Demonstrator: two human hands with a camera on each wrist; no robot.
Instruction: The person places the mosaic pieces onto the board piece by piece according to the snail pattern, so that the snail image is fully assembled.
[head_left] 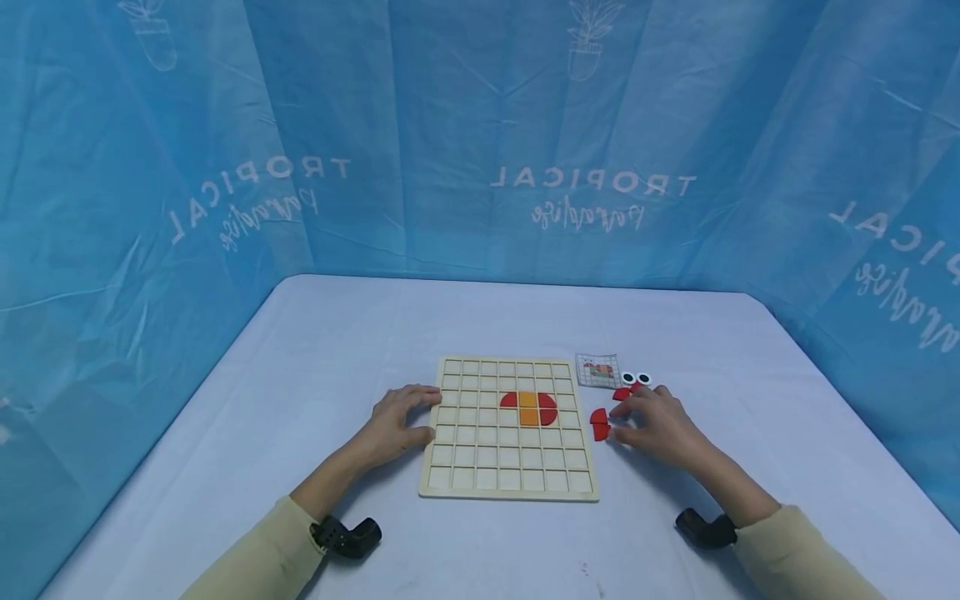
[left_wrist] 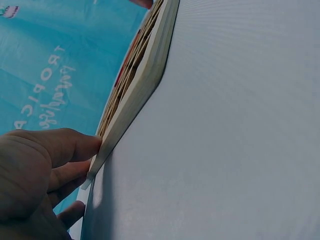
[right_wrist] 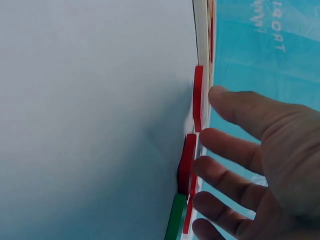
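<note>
Wooden grid board [head_left: 508, 436] lies on the counter [head_left: 480, 321], left hand [head_left: 393, 421] relaxed against its edge. Right hand [head_left: 660, 422], loosely spread, grasping nothing, is beside two loose red pieces [head_left: 598, 417]: apparently selecting one; next move likely needs a pinch.

Soft light, shadows, dimmer wrist views

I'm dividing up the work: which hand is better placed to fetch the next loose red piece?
Right, I'd judge: the right hand is beside the loose red pieces, while the left hand is at the left edge of the board.
</note>
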